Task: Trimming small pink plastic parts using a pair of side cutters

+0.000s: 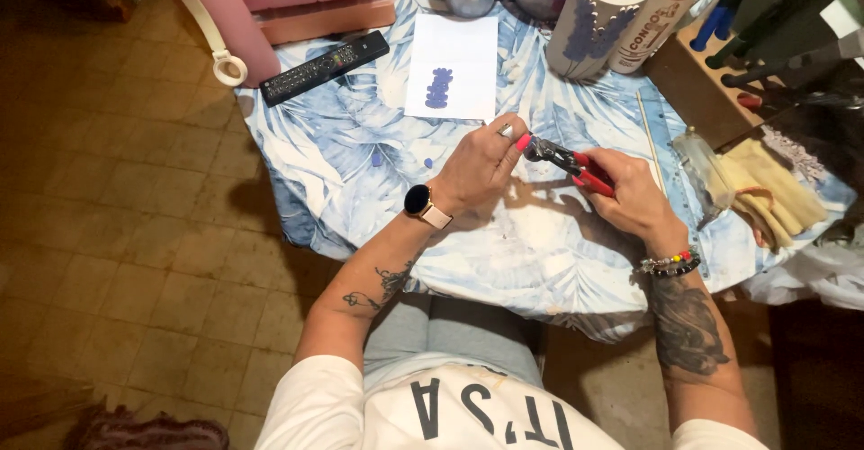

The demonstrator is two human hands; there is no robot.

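lowest in the frame, nearest the camera, sits the person's white shirt (432, 409), with grey trousers just above it and both forearms reaching up to a table (342, 171) under a blue leaf-print cloth.

head view: at frame centre the left hand (481, 164), a dark watch (418, 200) on its wrist, is curled narrow with fingertips pinched at the metal nose of the pliers (562, 157); what it pinches there is too small to tell. the right hand (630, 193), with a bead bracelet (670, 263) on its wrist, is closed around the red handles. the pliers lie between the two hands, above the cloth, their long axis running from lower right to upper left: handles in the right fist, nose pointing at the left fingertips. the right hand holds the tool; the left only meets its tip, so the tip is just right of the left hand and touching or nearly touching it.

above the hands, a white card (453, 65) with a purple print lies flat. to its left a black remote (324, 66) lies aslant, near a pink box (306, 4) at the top edge. upper right stand two white tubes (621, 18), and a thin stick (650, 139) lies near the right hand. at the right edge, yellow gloves (774, 189) rest beside a clear bottle (704, 166) lying on its side.
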